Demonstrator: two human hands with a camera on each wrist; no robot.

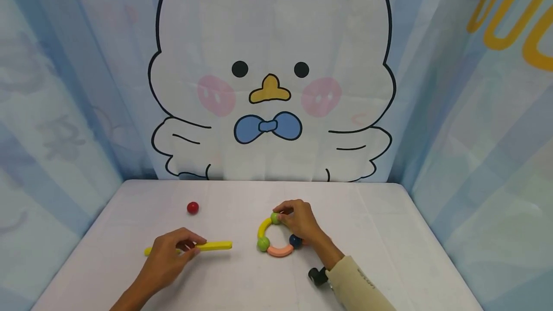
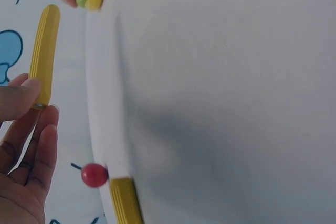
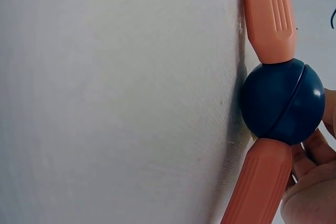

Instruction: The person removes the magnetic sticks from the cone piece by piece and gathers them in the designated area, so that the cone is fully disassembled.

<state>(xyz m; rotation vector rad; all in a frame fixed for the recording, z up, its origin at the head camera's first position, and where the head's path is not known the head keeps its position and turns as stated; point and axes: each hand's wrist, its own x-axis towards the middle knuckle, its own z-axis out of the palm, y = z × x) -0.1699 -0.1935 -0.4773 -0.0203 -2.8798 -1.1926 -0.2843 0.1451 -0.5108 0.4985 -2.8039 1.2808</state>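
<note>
My left hand (image 1: 166, 258) holds a straight yellow rod (image 1: 217, 245) by one end, between thumb and fingers, above the table. A second yellow rod (image 2: 126, 201) lies on the table beyond that hand, partly hidden by it in the head view. With its fingertips, my right hand (image 1: 304, 221) pinches a green ball (image 1: 275, 218) on a ring of joined pieces. Down from there run a curved yellow piece (image 1: 264, 227), another green ball (image 1: 263, 244), a curved orange piece (image 1: 280, 251) and a dark blue ball (image 3: 282, 102). A second orange piece (image 3: 257, 184) joins the blue ball, mostly behind my right wrist in the head view.
A small red ball (image 1: 192, 208) sits on the white table (image 1: 242, 282) at the far left. Beside the right sleeve (image 1: 358, 284) is a dark rounded object (image 1: 317, 276). Printed curtains (image 1: 268, 157) hang behind the table and along both sides.
</note>
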